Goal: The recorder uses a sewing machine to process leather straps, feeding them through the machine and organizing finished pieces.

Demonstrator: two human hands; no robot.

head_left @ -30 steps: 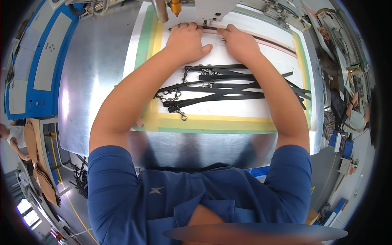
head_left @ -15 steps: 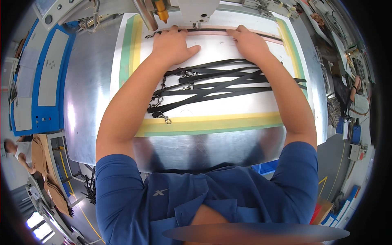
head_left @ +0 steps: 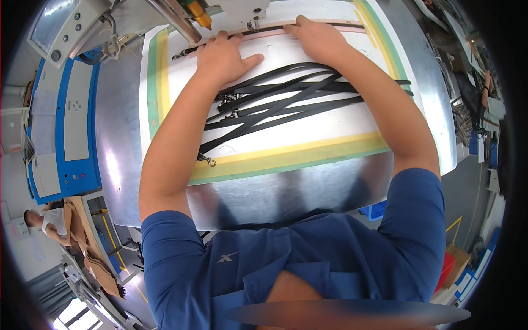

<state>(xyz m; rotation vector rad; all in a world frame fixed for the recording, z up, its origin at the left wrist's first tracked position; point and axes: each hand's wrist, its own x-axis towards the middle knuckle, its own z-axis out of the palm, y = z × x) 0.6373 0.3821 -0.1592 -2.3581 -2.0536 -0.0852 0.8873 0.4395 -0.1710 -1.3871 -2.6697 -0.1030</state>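
Observation:
A black strap (head_left: 341, 24) with a metal clip (head_left: 177, 56) at its left end lies along a pink guide strip (head_left: 263, 33) beneath a machine head (head_left: 243, 10). My left hand (head_left: 223, 61) rests its fingertips on the strap's left part, thumb stretched out. Right of the head, my right hand (head_left: 318, 41) has its extended fingers on the same strap. Between my forearms, several black straps (head_left: 283, 110) with metal clips (head_left: 210, 161) lie crossed on a white board (head_left: 264, 58) edged with green and yellow tape.
A steel table (head_left: 118, 165) carries the board. Above hang a metal cylinder (head_left: 184, 27), a yellow nozzle (head_left: 201, 16) and a control panel (head_left: 60, 30). A blue cabinet (head_left: 77, 132) stands left. A co-worker (head_left: 52, 225) is at lower left, another person (head_left: 484, 104) far right.
My hands are farther apart along the strap than a second ago, and its left clip shows more clearly. The whole view has shifted and tilted.

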